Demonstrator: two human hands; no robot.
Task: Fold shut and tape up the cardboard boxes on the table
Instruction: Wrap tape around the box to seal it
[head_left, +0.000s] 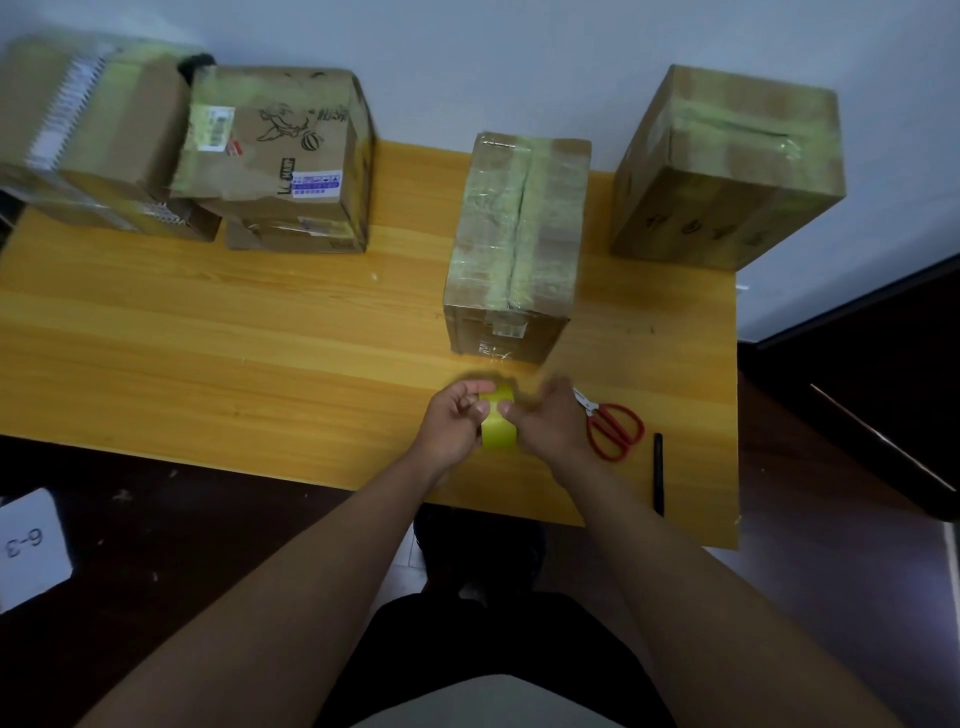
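A yellow tape roll (497, 423) is held over the near edge of the wooden table (218, 332). My left hand (454, 423) grips its left side and my right hand (545, 421) grips its right side, thumb on the tape; the right hand's fingers are blurred. Just beyond the hands stands a closed cardboard box (517, 244) with tape along its top seam. Another taped box (727, 166) stands at the far right. At the far left, a printed box (280, 156) and a larger box (93, 135) are stacked on flatter boxes.
Red-handled scissors (613, 423) lie on the table just right of my right hand. A black pen (658, 473) lies further right near the table's edge. A white card marked 6-3 (28, 545) lies on the dark floor at the left.
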